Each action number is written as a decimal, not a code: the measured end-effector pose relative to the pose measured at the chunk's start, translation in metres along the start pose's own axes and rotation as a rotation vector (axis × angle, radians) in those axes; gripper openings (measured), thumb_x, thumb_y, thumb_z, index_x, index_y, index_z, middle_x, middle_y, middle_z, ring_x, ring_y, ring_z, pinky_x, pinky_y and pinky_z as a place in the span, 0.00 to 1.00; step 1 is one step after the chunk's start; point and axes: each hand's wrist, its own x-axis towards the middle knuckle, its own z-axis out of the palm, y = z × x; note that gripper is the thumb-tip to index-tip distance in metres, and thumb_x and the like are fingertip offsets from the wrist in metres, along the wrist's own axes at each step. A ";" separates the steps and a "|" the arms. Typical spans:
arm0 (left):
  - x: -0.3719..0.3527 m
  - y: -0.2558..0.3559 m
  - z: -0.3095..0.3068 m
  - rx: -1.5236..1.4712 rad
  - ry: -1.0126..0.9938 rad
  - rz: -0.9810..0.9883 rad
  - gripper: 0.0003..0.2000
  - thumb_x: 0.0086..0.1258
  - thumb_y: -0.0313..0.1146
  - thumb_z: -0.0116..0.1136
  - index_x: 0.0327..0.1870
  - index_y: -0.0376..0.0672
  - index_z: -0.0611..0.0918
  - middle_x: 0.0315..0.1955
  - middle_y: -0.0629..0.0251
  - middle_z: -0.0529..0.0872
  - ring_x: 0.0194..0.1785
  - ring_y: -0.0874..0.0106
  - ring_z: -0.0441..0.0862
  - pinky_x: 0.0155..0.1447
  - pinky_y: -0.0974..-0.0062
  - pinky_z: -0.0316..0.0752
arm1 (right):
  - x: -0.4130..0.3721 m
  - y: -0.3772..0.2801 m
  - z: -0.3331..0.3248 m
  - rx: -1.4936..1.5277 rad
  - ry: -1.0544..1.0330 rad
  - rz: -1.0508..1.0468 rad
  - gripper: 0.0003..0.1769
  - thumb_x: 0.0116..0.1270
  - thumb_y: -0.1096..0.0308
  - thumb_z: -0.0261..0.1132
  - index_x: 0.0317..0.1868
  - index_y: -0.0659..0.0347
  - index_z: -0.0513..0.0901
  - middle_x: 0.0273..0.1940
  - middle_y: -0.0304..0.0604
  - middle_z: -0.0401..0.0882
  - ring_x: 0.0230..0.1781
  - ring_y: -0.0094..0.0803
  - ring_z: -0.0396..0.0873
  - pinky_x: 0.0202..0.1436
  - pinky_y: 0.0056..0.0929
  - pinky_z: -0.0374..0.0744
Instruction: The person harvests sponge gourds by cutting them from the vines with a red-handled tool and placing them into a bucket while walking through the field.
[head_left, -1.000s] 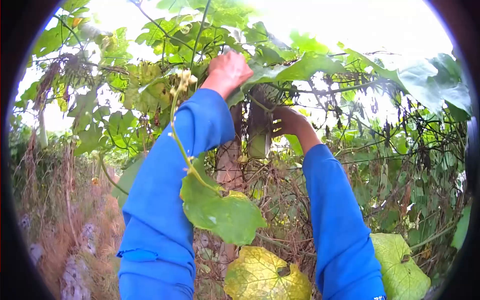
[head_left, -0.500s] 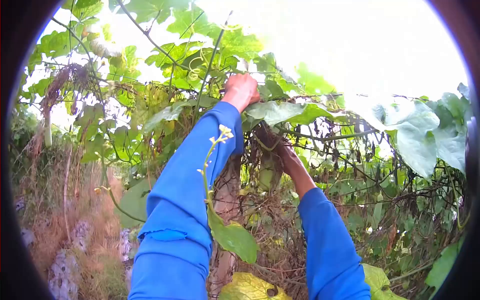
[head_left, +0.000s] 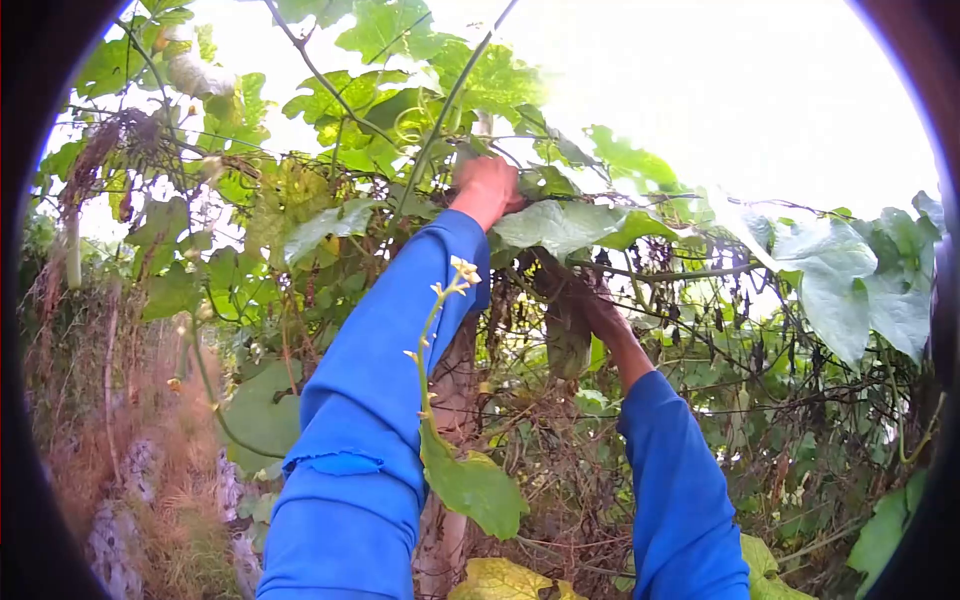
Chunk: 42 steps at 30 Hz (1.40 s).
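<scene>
My left hand [head_left: 487, 188] is closed in a fist among the stems at the top of the trellis; what its fingers hold is hidden. Below a broad pale-green leaf [head_left: 556, 226], my right hand [head_left: 600, 312] reaches into shade. Its fingers are dim and partly covered, but they appear wrapped around the upper part of a hanging green-brown gourd [head_left: 568, 348]. In front of my left sleeve rises a flower stalk [head_left: 428, 350] with pale buds, with a green leaf [head_left: 475, 488] at its base.
A post [head_left: 448, 410] stands behind my left forearm. Thick vines and dry tangled stems [head_left: 720, 330] spread to the right. Large leaves [head_left: 825, 265] hang at far right. Dry grass [head_left: 180, 480] covers the ground at left, and a yellow leaf [head_left: 500, 580] lies low in front.
My right hand and the gourd have shifted slightly right, away from the post. My left hand stays closed in nearly the same spot. The view has shifted a little.
</scene>
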 end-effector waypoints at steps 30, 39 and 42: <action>-0.031 -0.078 0.018 -0.189 0.034 0.344 0.18 0.70 0.49 0.52 0.43 0.42 0.83 0.36 0.52 0.85 0.39 0.53 0.84 0.44 0.54 0.79 | -0.134 -0.097 -0.072 0.946 -0.381 0.450 0.32 0.72 0.45 0.56 0.67 0.60 0.71 0.59 0.44 0.75 0.51 0.31 0.78 0.48 0.34 0.81; -0.159 -0.069 -0.102 -0.855 -0.058 -0.165 0.24 0.71 0.55 0.45 0.34 0.40 0.79 0.20 0.57 0.80 0.22 0.68 0.77 0.24 0.68 0.71 | -0.144 -0.151 -0.085 1.278 0.059 0.427 0.27 0.63 0.50 0.65 0.54 0.59 0.73 0.38 0.44 0.76 0.35 0.37 0.79 0.37 0.39 0.82; -0.244 -0.068 -0.159 -1.371 -0.282 -0.280 0.22 0.71 0.58 0.48 0.27 0.46 0.73 0.15 0.68 0.74 0.12 0.80 0.63 0.16 0.78 0.56 | -0.122 -0.142 -0.089 1.364 0.151 0.506 0.25 0.63 0.50 0.65 0.52 0.59 0.74 0.39 0.45 0.78 0.38 0.39 0.80 0.41 0.42 0.83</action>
